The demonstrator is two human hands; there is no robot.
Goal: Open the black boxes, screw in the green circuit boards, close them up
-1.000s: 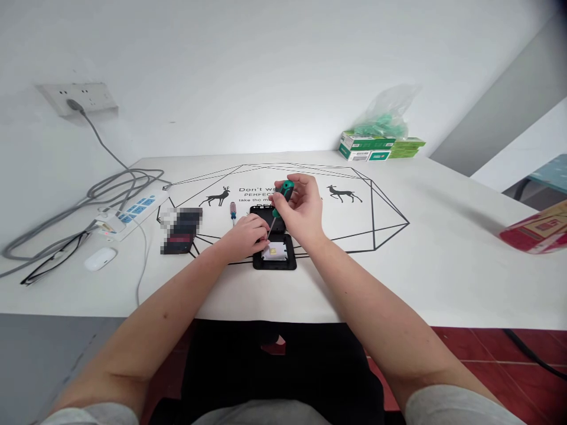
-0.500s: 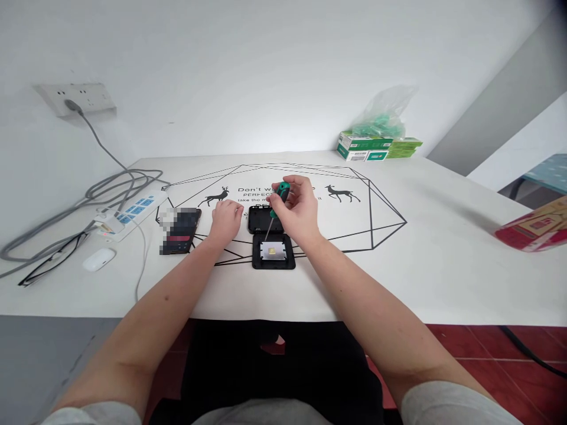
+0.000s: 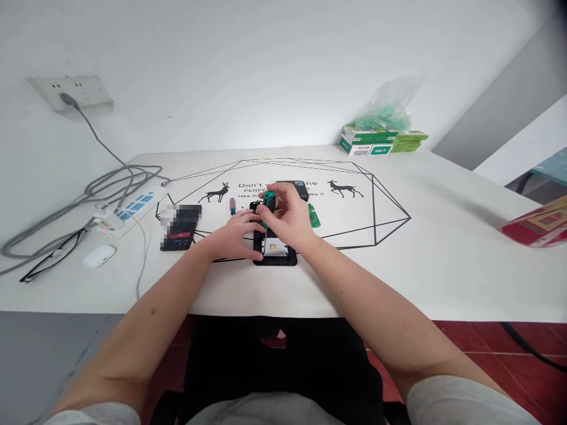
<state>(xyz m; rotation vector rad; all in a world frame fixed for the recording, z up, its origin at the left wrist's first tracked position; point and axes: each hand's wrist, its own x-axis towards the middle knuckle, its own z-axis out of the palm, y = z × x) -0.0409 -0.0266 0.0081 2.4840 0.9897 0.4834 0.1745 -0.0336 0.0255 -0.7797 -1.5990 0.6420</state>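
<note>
The person's right hand [image 3: 291, 217] pinched the green-and-black screwdriver [image 3: 269, 202] between thumb and fingers, with the handle's butt uppermost. The tool's long axis ran steeply, close to upright, and its lower end pointed down at the far left part of the black tray [image 3: 290, 260]. Fingers hid most of the shaft, so whether the tip touched anything could not be told.

The left hand [image 3: 237, 237] was spread, thumb well away from the fingers, in a loose curve open toward the tray. Its thumb tip lay at the tray's left edge and its fingertips lay close to the screwdriver; whether they pressed on anything could not be made out. The tray sat flat on the table [image 3: 349, 277], below and just left of the right hand, directly to the right of the left thumb. The left hand was thus nearer to the tray's left edge, while the right held the tool above its far end. A pale plate [image 3: 282, 249] with a small yellowish square [image 3: 273, 248] lay inside the tray.

Farther out, a green circuit board [image 3: 314, 216] lay just right of the right hand, a dark flat piece [image 3: 302, 190] behind it, and a smaller screwdriver [image 3: 233, 205] beyond the left hand, its handle pointing away from the person
</note>
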